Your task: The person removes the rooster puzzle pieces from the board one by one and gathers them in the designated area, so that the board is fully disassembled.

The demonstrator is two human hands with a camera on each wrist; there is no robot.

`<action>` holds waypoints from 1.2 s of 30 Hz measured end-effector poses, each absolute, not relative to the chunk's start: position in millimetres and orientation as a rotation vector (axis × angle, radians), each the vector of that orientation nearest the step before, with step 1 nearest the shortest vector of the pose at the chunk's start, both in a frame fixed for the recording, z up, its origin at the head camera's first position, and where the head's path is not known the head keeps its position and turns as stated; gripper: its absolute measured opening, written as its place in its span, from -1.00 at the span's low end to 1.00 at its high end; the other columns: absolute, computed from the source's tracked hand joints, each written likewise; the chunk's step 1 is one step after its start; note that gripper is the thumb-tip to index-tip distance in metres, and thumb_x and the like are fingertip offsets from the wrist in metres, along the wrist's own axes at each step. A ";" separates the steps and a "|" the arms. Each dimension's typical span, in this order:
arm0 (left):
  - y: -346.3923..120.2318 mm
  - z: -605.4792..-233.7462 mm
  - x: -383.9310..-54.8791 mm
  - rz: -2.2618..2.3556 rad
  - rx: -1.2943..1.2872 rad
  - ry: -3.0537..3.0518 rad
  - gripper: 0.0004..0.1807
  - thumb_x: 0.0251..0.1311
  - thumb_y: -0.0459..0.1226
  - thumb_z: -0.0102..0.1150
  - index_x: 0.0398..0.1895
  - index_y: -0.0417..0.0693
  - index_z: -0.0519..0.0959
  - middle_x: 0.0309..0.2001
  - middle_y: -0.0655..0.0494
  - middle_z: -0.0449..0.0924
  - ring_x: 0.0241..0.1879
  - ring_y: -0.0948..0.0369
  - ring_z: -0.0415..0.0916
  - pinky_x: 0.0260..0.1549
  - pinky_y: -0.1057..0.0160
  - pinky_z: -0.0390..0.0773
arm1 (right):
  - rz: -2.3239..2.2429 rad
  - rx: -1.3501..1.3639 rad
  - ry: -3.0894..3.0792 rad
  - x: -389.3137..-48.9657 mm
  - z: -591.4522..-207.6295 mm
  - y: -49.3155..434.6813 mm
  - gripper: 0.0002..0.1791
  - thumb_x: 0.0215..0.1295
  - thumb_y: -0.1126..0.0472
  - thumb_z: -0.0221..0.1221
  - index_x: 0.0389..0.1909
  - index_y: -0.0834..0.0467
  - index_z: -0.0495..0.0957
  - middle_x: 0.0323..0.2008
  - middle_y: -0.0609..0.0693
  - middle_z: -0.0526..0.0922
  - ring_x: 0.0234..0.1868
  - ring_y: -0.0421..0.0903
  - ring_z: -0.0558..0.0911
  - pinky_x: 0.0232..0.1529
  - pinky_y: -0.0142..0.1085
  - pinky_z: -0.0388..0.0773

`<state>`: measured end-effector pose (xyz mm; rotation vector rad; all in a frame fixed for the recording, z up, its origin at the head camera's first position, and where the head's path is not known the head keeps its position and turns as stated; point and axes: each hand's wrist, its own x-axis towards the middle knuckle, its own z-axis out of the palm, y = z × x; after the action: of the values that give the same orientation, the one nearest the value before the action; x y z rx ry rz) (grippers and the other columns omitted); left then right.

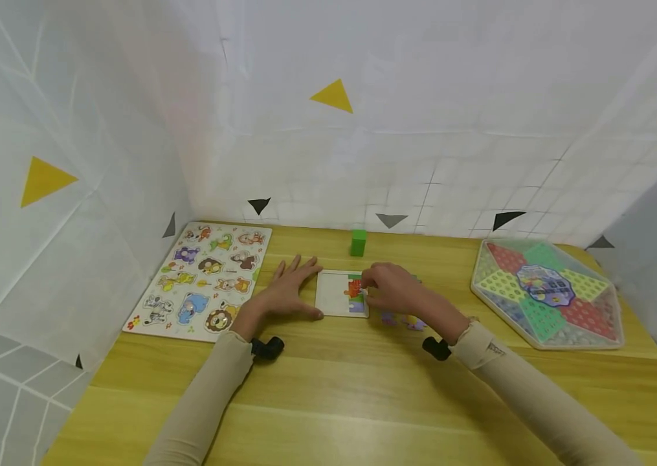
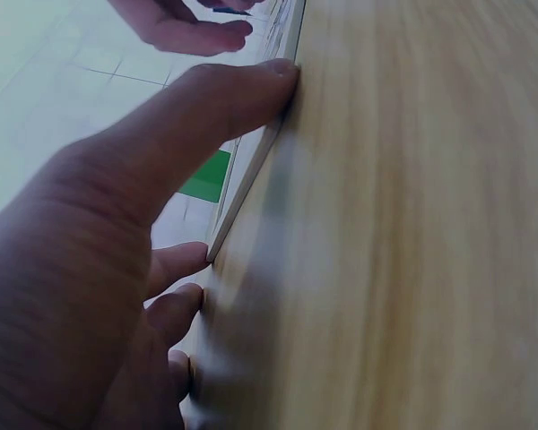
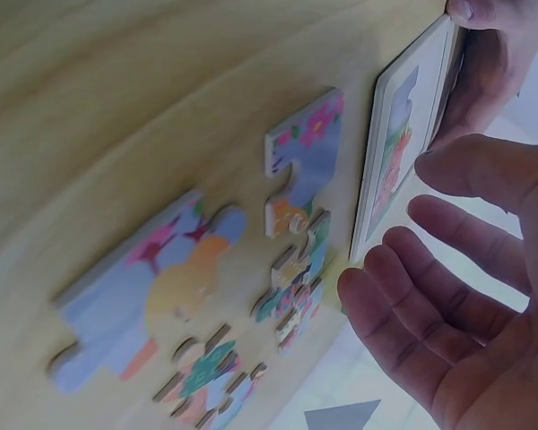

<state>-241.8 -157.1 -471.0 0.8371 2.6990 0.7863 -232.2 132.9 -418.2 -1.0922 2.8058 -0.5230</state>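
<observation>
Fingers wide on L hand [image 1: 284, 292], loosely bent on R hand [image 1: 395, 290], puzzle tray [image 1: 333, 295] btwn

OK, L side 1st: thumb & fingers splayed, a big gap btwn thumb & index. Thumb tip's on the tray's near L corner, index up by the far L corner, other fingertips down on the table [image 1: 328, 395]. L wrist cam backs it up: thumb right against the tray edge.

Over to R: hand's hovering at the tray's R edge, fingers slightly curved, thumb & index tips close w/ a narrow gap; can't see any pc held there.

Tray's flat on the table, mid-pic. Joined pcs [image 1: 355, 290] fill its R part: green, orange-red, lavender; L part's bare cream.

Just R of it, partly under the R hand & forearm, loose pcs [image 3: 316, 143] lie about, at least 4 per the R wrist cam, 1 w/ pink flowers on lavender.

Green block [image 1: 358, 243] stands just beyond the tray. Far L, animal board [image 1: 202, 283]; far R, hexagonal game box [image 1: 546, 294], red, yellow & green sections. Both well apart from the tray.
</observation>
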 end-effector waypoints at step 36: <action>-157.5 -471.7 -243.4 0.789 0.826 2.695 0.18 -0.07 0.23 0.45 0.60 0.11 0.09 0.61 0.13 -0.19 0.56 -0.04 -0.46 0.44 -0.09 -0.50 | -0.461 -0.984 2.772 -265.1 -427.8 98.0 -0.88 0.14 0.20 0.40 -0.38 0.12 0.66 -0.46 -0.09 0.59 -0.41 -0.14 0.53 -0.38 -0.25 0.51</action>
<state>-243.4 -157.5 -471.7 0.8262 2.6947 0.7889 -265.1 98.0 -427.8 -0.9841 2.7718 -0.4610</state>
